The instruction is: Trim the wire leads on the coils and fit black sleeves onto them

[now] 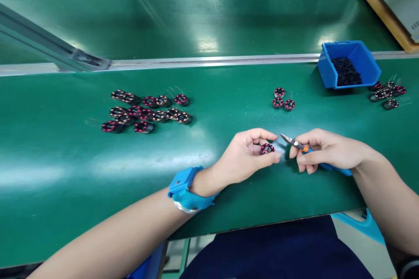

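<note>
My left hand (247, 154) is closed around a small motor stator (267, 148), a dark ring with red windings facing up. My right hand (322, 150) grips a pair of cutting pliers (306, 149) with blue and orange handles. The pliers' metal tip points left, a short gap away from the fingertips of my left hand. A blue strap (188, 189) circles my left wrist. Past my hands stand three more stators (278, 103) in a small cluster.
Many similar stators (143, 113) with thin wire ends lie in a group at the left. A blue bin (348, 85) of small black parts stands at the back right, with several stators (387, 92) beside it. Metal rails (209, 61) cross the green bench (81, 222).
</note>
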Motion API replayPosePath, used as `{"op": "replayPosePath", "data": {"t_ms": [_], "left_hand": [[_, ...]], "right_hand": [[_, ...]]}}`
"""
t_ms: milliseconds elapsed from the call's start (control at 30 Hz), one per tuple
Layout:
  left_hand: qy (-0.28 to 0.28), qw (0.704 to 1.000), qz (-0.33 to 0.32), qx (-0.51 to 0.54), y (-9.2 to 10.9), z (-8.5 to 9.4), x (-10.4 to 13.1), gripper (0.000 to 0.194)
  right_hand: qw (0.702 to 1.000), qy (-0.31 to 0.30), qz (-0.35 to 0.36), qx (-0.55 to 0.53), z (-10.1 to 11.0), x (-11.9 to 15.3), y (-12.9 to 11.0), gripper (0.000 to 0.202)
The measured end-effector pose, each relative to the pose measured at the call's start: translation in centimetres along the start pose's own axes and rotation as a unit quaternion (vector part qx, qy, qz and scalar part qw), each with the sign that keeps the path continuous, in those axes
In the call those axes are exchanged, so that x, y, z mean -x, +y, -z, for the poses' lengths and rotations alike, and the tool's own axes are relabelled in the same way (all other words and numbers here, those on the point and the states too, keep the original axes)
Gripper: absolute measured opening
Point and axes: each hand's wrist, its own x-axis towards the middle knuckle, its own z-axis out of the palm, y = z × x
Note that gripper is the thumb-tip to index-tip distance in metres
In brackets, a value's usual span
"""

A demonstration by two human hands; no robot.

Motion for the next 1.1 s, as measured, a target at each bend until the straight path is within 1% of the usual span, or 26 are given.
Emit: {"op": "replayPosePath", "data": {"t_ms": [333, 800, 900, 967, 1033, 1100], "left_hand": [[-0.007, 1.0, -0.012, 0.011, -0.05, -0.05, 0.02, 0.03], [-0.011, 1.0, -0.015, 0.005, 0.01, -0.03, -0.01, 0.031], [-0.013, 1.0, -0.004, 0.009, -0.03, 0.03, 0.07, 0.035], [-0.016, 1.0, 0.013, 0.013, -0.03, 0.16, 0.09, 0.039], [-0.032, 0.999, 0.034, 0.01, 0.0, 0.4, 0.04, 0.04], [-0.062, 0.997, 0.055, -0.001, 0.07, 0.76, -0.1, 0.04]], "right_hand": [[0.999, -0.008, -0.005, 0.035, -0.41, -0.05, -0.42, 0.016], [0.996, -0.014, 0.01, 0.082, -0.35, -0.27, -0.15, 0.012], [0.995, -0.007, 0.014, 0.098, -0.25, -0.2, -0.09, 0.012], [0.996, 0.005, 0.012, 0.09, -0.16, -0.13, -0.07, 0.013], [0.997, 0.011, 0.009, 0.072, -0.08, -0.06, -0.09, 0.014], [0.998, 0.001, 0.006, 0.063, -0.02, 0.0, -0.16, 0.016]]}}
